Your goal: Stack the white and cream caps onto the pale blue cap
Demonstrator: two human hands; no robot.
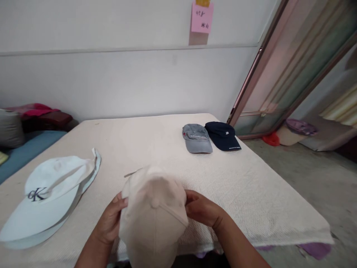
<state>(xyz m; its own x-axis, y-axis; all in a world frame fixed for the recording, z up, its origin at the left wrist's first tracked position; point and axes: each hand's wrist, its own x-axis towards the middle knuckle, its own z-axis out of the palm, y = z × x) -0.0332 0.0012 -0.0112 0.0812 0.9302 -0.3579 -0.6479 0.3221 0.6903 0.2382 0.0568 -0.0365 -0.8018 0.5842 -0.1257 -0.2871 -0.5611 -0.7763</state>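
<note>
Your left hand (110, 219) and right hand (202, 210) have their fingers clamped on either side of a beige baseball cap (153, 216), held just above the near edge of the counter (251, 197), brim toward you. Judging by the layout, this cap is mid-handling. Left of it lie pale blue-white caps (47, 197), seemingly stacked. Far off, a grey cap (196, 138) and a navy cap (223, 136) sit neatly side by side, touching.

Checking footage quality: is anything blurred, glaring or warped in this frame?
Head view: the beige cap between the left hand and right hand looks soft; lighting is even, no glare; the door frame leans with wide-angle distortion.
</note>
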